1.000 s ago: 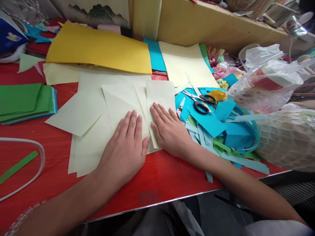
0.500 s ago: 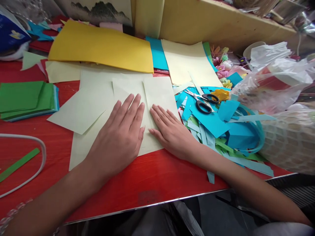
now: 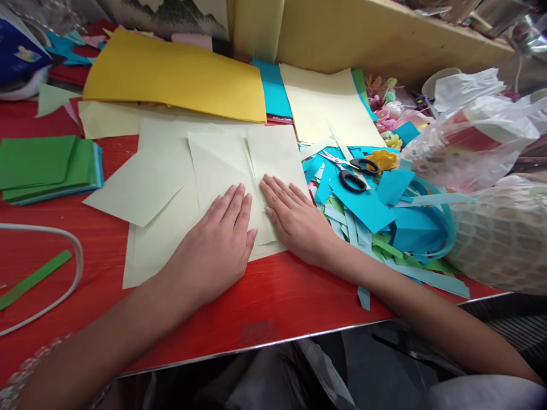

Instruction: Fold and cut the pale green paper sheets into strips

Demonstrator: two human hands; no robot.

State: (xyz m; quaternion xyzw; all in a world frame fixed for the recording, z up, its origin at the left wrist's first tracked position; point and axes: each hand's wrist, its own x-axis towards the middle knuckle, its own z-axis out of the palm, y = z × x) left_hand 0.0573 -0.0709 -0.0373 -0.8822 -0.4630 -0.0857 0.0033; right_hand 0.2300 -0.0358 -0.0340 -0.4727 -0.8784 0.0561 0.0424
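My left hand (image 3: 217,245) lies flat, fingers stretched forward, on a pale cream sheet of paper (image 3: 213,159). Beside it my right hand (image 3: 294,219) rests flat on a folded-over flap (image 3: 276,151) at the sheet's right side. Both hands are open, and the fingers press on the paper without gripping it. Beneath lie more pale sheets; a loose square (image 3: 137,191) sits to the left with one edge slightly raised. My palms hide part of the folded paper's lower end.
Black-handled scissors (image 3: 352,173) lie on blue and green scraps (image 3: 367,216) at the right. A green paper stack (image 3: 38,162) and white cable (image 3: 77,256) are at the left. Yellow sheets (image 3: 175,77) stand behind. A netted bag (image 3: 504,233) is far right.
My left hand has slid down the paper towards the table's front edge. My right hand has stayed nearly in place on the flap. The view has shifted slightly.
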